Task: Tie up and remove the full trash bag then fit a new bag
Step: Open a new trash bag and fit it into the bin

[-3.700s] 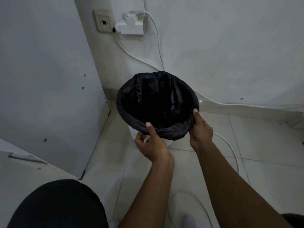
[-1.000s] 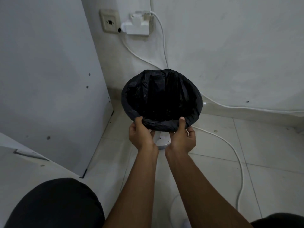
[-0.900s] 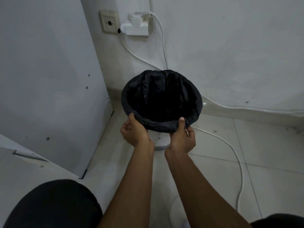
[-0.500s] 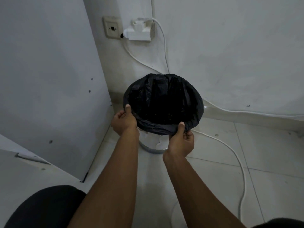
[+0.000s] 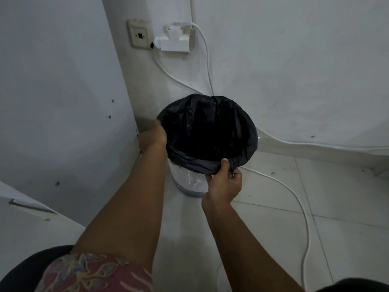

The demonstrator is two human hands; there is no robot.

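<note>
Nearest the camera, a sleeve (image 5: pixel 94 272) of soft cloth printed with a reddish leafy pattern covers the left upper arm, and both bare forearms reach toward the bin (image 5: pixel 190 183), a small round tub of pale, glossy plastic on smooth white floor tiles (image 5: pixel 273 239). At the bin's near edge the right hand (image 5: pixel 224 182) pinches the bag (image 5: pixel 208 131), thumb pressed on top of the rolled hem and fingers curled beneath it. The bag is thin black film, wrinkled and faintly shiny, lining the bin, with its mouth stretched into a wide oval and folded down over the bin's rim, its inside dark. On the bin's left side the left hand (image 5: pixel 151 137) lies against the bag's edge; it is blurred and its fingers are hidden, so whether it grips the film cannot be told. Right of the bin a round white cable (image 5: pixel 294 192) curves across the tiles. Left of the bin stands a flat, matt white panel (image 5: pixel 63 91) dotted with small holes. Beyond the bin, high on the painted wall (image 5: pixel 294 60), a square cream socket plate (image 5: pixel 140 36) sits beside a boxy white adapter (image 5: pixel 174 42).
</note>
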